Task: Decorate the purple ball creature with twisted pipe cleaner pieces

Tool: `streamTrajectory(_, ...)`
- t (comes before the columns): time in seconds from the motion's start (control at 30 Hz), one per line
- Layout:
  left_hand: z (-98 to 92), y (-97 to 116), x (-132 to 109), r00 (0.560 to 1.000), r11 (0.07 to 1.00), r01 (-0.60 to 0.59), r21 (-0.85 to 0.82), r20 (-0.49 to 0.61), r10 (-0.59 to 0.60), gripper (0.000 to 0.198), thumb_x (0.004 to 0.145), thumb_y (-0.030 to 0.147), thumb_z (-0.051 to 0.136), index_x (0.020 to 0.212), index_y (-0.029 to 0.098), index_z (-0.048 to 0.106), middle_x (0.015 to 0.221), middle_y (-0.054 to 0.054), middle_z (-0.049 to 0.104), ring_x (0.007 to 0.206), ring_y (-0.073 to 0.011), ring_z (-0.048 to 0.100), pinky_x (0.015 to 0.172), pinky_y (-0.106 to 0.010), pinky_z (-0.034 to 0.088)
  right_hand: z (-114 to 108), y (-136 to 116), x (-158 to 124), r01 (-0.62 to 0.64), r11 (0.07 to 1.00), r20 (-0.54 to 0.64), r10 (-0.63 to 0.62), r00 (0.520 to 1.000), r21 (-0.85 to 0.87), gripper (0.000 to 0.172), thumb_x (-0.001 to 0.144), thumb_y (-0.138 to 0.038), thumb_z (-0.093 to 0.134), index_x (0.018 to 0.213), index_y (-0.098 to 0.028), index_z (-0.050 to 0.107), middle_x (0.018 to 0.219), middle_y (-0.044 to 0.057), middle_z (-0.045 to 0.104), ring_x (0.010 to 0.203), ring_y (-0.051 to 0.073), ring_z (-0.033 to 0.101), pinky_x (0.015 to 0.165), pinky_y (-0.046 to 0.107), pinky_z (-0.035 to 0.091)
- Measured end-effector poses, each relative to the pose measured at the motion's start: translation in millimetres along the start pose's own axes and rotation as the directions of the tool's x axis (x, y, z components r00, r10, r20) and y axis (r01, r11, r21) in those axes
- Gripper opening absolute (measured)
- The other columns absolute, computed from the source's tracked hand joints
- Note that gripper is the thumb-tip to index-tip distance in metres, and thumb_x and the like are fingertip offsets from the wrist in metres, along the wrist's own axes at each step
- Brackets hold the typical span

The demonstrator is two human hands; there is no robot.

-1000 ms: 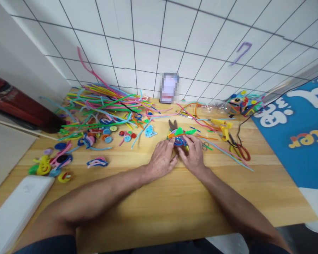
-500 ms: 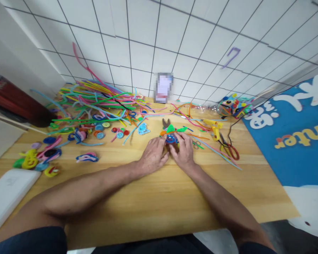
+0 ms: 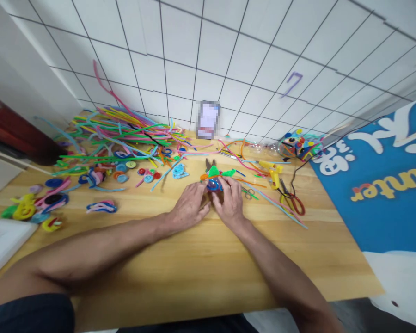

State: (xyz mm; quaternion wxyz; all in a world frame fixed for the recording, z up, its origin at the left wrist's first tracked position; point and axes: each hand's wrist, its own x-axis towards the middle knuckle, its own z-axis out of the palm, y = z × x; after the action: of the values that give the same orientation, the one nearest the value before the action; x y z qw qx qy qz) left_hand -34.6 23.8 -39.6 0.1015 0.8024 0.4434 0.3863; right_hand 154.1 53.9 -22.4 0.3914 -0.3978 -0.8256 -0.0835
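Note:
Between my hands, on the wooden table (image 3: 180, 259), sits a small round craft piece (image 3: 214, 184). It has a clear dome, blue and red round the sides, and green and orange fuzzy parts on top. My left hand (image 3: 191, 206) grips its left side with the fingertips. From the right, my right hand (image 3: 230, 201) holds it with fingers bent over the rim. Both palms rest low near the tabletop, and the fingers partly hide the piece. Just behind it lie dark-jawed pliers (image 3: 211, 163), their handles out of sight.
A heap of pipe cleaners (image 3: 125, 129) lies back left. Buttons (image 3: 122, 177) and yellow fuzzy figures (image 3: 25, 208) lie left. A yellow glue gun (image 3: 273, 172) and red-handled scissors (image 3: 296, 206) are right. A phone (image 3: 208, 119) leans against the tiled wall.
The whole scene has shifted slightly left as the head view turned. Both hands keep their hold on the craft piece, with little visible finger movement.

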Motion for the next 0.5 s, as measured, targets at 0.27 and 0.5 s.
streamTrajectory(0.27,-1.9,1.6,-2.1,1.000,1.000,-0.007,0.028,-0.003,0.007,0.067,0.094,0.022,0.058,0.156,0.016,0.035,0.125,-0.017,0.065,0.117,-0.0326,0.065,0.102,-0.054,0.056,-3.4,-2.9,-0.4,-0.037,0.999,0.029,0.036,0.999,0.021,0.061,0.100,-0.023,0.062,0.158,-0.022,0.044,0.137,0.018,0.061,0.127,0.032,0.060,0.107,0.053,0.055)
streamTrajectory(0.5,-2.1,1.9,-3.4,1.000,1.000,-0.005,0.029,-0.013,0.005,0.066,0.094,0.022,0.059,0.155,0.014,0.036,0.125,-0.018,0.066,0.116,-0.0328,0.065,0.102,-0.053,0.056,-4.7,-2.6,0.0,-0.035,0.999,0.045,0.033,0.998,0.032,0.062,0.100,-0.021,0.061,0.159,-0.021,0.042,0.137,0.019,0.061,0.129,0.032,0.060,0.107,0.052,0.055)
